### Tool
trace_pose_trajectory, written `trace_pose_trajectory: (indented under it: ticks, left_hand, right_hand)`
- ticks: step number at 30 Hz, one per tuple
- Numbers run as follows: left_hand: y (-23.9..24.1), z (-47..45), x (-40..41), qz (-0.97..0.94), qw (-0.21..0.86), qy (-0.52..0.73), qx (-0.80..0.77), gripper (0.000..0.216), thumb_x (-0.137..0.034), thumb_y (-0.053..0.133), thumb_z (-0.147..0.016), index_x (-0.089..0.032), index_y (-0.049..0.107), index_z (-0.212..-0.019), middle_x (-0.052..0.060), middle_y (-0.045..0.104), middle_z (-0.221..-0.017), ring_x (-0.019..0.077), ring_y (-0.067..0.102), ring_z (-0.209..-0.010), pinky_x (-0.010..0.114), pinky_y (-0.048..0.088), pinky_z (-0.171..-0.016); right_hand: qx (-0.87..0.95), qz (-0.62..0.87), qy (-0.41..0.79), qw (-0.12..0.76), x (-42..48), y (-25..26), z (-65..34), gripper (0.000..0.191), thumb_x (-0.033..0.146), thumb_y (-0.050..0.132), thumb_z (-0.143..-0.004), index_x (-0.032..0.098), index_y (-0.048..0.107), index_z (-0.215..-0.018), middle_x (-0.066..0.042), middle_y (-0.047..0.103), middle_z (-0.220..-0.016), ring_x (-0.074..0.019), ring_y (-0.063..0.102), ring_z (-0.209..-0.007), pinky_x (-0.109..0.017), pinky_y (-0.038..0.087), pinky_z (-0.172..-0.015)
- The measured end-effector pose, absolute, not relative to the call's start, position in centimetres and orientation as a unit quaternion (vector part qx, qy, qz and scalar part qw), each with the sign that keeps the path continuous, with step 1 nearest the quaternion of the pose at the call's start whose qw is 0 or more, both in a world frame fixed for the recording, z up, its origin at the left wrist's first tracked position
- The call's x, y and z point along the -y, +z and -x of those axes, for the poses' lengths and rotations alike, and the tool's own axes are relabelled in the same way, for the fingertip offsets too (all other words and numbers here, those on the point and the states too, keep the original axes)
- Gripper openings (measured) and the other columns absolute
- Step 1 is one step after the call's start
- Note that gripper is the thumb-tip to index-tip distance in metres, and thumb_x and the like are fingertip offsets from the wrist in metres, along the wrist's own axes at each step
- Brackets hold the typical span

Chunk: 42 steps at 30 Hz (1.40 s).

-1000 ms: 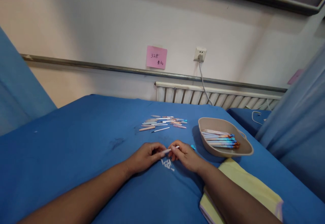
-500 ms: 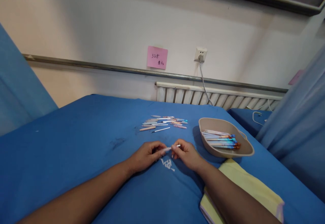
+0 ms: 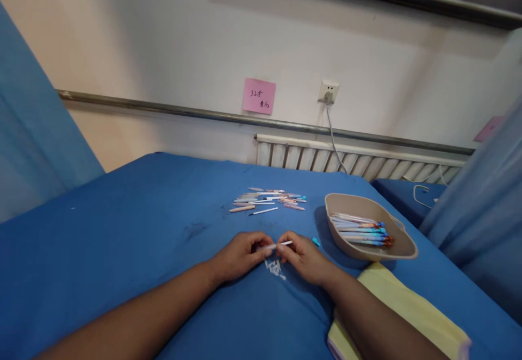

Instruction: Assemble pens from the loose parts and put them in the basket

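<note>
On the blue sheet sits a beige tray of pens, with loose pen parts beyond. Left hand and right hand pinch a thin white refill between fingertips, above white scraps.

Blue bed, loose pens, beige tray, yellow cloth

two hands, one tray, one pink note
</note>
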<state>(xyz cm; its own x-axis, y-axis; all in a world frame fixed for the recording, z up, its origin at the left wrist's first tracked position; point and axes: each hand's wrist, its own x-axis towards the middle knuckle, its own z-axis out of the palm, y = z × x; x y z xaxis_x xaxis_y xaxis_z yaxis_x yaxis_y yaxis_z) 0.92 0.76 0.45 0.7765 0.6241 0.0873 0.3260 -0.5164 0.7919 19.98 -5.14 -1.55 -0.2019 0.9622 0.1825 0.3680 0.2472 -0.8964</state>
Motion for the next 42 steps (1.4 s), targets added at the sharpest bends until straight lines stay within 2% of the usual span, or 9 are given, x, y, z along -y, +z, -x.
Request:
trace_pose_trajectory:
  ticks: [7, 13, 17, 24, 34, 38, 42]
  left_hand:
    - [0.1, -0.7, -0.7, -0.875, 0.36, 0.181, -0.27, 0.026, -0.037, 0.048, -0.086, -0.017, 0.062, -0.09, 0.0, 0.062, -0.076, 0.0128, 0.053, -0.068, 0.021, 0.038, -0.061]
    - [0.2, -0.6, -0.4, -0.891, 0.327, 0.177, -0.262, 0.023, -0.034, 0.048, -0.087, -0.017, 0.063, -0.091, 0.001, 0.063, -0.078, 0.0131, 0.054, -0.068, 0.021, 0.037, -0.061]
    - [0.1, -0.5, -0.4, -0.895, 0.315, 0.179, -0.262, 0.022, -0.034, 0.047, -0.087, -0.018, 0.062, -0.088, 0.0, 0.063, -0.076, 0.013, 0.053, -0.067, 0.021, 0.036, -0.06]
    - [0.1, -0.6, -0.4, -0.888, 0.331, 0.188, -0.257, 0.023, -0.034, 0.046, -0.087, -0.017, 0.061, -0.087, -0.001, 0.061, -0.074, 0.0118, 0.05, -0.066, 0.02, 0.035, -0.06]
    - [-0.2, -0.8, -1.3, -0.83, 0.419, 0.207, -0.304, 0.028, -0.04, 0.049, -0.085, -0.015, 0.062, -0.087, -0.003, 0.053, -0.067, 0.011, 0.046, -0.062, 0.02, 0.033, -0.055]
    - [-0.5, -1.0, -1.8, -0.776, 0.49, 0.227, -0.326, 0.033, -0.045, 0.051, -0.082, -0.014, 0.06, -0.086, -0.002, 0.057, -0.07, 0.0115, 0.049, -0.062, 0.021, 0.037, -0.057]
    - [-0.8, -1.2, -2.2, -0.726, 0.551, 0.248, -0.328, 0.035, -0.048, 0.053, -0.08, -0.014, 0.059, -0.086, 0.0, 0.06, -0.074, 0.0111, 0.052, -0.06, 0.022, 0.041, -0.059]
  right_hand:
    - [0.689, 0.496, 0.371, 0.378, 5.5, -1.7, -19.9, 0.028, 0.04, 0.047, -0.087, 0.024, 0.056, -0.108, -0.003, 0.066, -0.084, -0.0179, 0.062, -0.07, -0.029, 0.046, -0.065]
    - [0.714, 0.492, 0.34, 0.363, 5.9, -1.7, -19.9, 0.029, 0.039, 0.047, -0.087, 0.025, 0.055, -0.112, -0.005, 0.066, -0.095, -0.0203, 0.062, -0.081, -0.031, 0.045, -0.072]
    - [0.722, 0.492, 0.334, 0.354, 5.9, -1.6, -19.7, 0.031, 0.04, 0.046, -0.088, 0.025, 0.054, -0.114, -0.005, 0.066, -0.093, -0.0205, 0.061, -0.081, -0.03, 0.045, -0.071]
    - [0.698, 0.495, 0.356, 0.375, 5.7, -1.9, -19.6, 0.035, 0.044, 0.036, -0.092, 0.021, 0.055, -0.111, -0.003, 0.064, -0.076, -0.0168, 0.061, -0.069, -0.029, 0.045, -0.066]
    - [0.603, 0.521, 0.358, 0.487, 4.0, -3.6, -20.5, 0.049, 0.054, 0.028, -0.091, 0.017, 0.059, -0.101, -0.004, 0.063, -0.074, -0.0157, 0.058, -0.06, -0.027, 0.045, -0.057]
    - [0.577, 0.587, 0.28, 0.494, 3.1, -4.1, -21.5, 0.043, 0.052, 0.036, -0.088, 0.018, 0.061, -0.099, -0.006, 0.066, -0.082, -0.0192, 0.062, -0.072, -0.03, 0.047, -0.066]
    - [0.589, 0.631, 0.17, 0.475, 2.1, -4.3, -22.5, 0.031, 0.039, 0.042, -0.087, 0.018, 0.061, -0.101, -0.007, 0.066, -0.097, -0.0211, 0.061, -0.09, -0.033, 0.046, -0.081]
